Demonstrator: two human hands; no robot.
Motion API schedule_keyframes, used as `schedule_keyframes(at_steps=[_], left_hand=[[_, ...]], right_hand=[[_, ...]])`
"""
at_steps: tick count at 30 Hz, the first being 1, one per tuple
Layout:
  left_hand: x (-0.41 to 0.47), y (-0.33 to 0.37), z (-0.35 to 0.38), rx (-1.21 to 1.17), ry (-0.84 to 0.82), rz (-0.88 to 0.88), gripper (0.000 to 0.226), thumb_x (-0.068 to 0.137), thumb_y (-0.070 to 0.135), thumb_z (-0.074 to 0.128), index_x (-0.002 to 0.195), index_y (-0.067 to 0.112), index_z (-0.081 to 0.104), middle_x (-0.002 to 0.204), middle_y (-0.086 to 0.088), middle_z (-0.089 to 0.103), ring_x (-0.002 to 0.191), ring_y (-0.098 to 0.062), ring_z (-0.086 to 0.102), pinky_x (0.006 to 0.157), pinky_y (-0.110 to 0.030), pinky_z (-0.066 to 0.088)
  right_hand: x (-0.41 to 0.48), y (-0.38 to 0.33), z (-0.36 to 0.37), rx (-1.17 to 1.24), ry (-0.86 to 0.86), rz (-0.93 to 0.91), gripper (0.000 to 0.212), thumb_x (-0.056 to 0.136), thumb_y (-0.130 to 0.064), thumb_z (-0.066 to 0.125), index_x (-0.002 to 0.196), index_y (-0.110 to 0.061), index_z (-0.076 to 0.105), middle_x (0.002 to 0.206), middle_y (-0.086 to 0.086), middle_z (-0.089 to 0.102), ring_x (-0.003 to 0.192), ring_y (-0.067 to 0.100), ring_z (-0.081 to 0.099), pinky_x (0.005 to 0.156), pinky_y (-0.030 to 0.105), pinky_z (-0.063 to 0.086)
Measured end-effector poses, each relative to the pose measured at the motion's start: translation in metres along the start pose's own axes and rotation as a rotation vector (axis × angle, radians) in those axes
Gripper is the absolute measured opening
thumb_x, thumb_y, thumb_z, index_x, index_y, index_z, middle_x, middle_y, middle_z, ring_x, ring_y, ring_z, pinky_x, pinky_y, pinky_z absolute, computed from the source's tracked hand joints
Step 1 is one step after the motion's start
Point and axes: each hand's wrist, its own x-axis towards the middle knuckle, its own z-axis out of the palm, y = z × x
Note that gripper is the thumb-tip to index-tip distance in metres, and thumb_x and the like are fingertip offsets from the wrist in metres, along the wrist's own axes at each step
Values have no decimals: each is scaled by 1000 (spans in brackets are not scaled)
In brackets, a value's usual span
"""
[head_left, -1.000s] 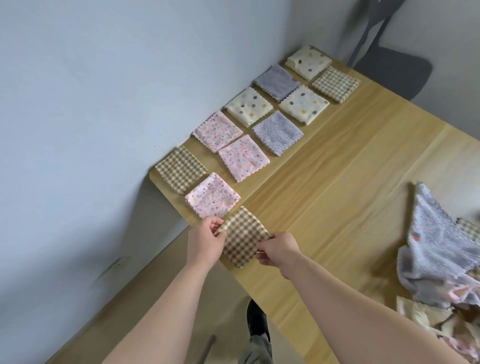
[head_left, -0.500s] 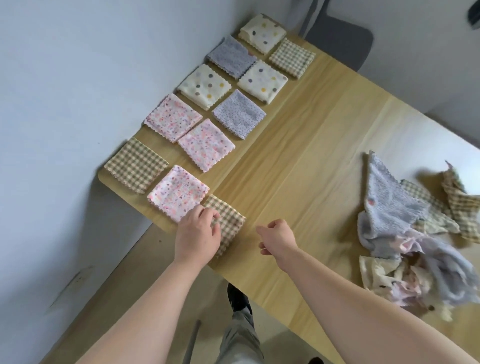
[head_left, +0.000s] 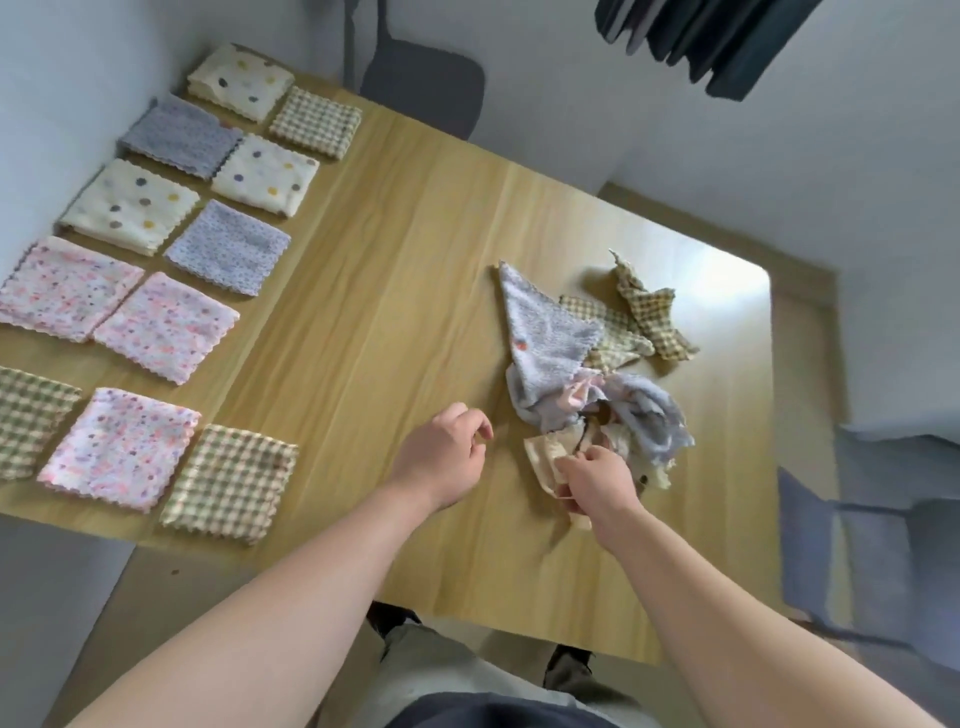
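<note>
**Inspector:** Report from the fingers out; right hand (head_left: 597, 480) first.

**Assistant:** Its fingers (head_left: 574, 462) are curled and pinching the cream cloth (head_left: 540, 454); the thumb is hidden, so I cannot tell how deep the pinch goes.

**Inspector:** Left hand (head_left: 441, 460)?

**Assistant:** Just beside the pile (head_left: 561, 353), above the desk (head_left: 405, 291); fingers (head_left: 475, 423) loosely curled, holding nothing, touching no cloth.

**Inspector:** Location of the cream cloth?

**Assistant:** At the near corner of the pile, right of the desk's middle; part lies free toward the near edge; the rest appears to run under a grey cloth (head_left: 649, 421).

**Inspector:** Risks?

**Assistant:** Three, in my judgement.
- The cream cloth looks tangled with its neighbours; a quick pull would likely drag the grey one along or tumble the pile toward the near edge.
- The pinch seems to take a bunched fold, not a clean corner; the cloth may come up twisted and need shaking out.
- The folded squares (head_left: 228, 247) lie in two tight rows at the left, and the checked one (head_left: 228, 483) is close to the near edge; a forearm swung that way could nudge it off.

**Inspector:** Recommendation?

**Assistant:** Left hand to pin the pile; right to lift slowly.
</note>
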Motion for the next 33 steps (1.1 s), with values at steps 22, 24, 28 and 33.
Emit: schedule_keyframes(at_steps=[22,24,28,33], left_hand=[[64,223,233,-57,357,-514,8,90,20,69,89,28,68,89,13,62,78,-8,62,71,-28,52],[57,234,239,-78,393,-582,7,89,21,70,88,28,68,89,10,66,79,-9,63,71,-29,52],[37,264,239,-97,446,-625,11,90,15,68,87,25,67,89,10,67,79,-7,62,71,-22,47],[7,305,239,-126,473,-621,10,92,16,66,90,25,69,86,15,66,75,0,60,62,-9,41]], right_hand=[[203,71,-198,-148,-196,-577,27,90,-34,65,113,-21,59,104,-1,58,87,15,57,68,30,47],[204,70,-201,-185,-241,-643,29,91,-36,64,115,-20,60,106,0,58,84,12,54,61,25,40],[201,82,-227,-196,-291,-671,26,92,-37,63,112,-21,59,109,2,59,84,12,55,68,28,42],[194,95,-267,-263,-318,-681,24,89,-33,65,110,-23,57,107,1,58,85,15,55,69,32,46]])
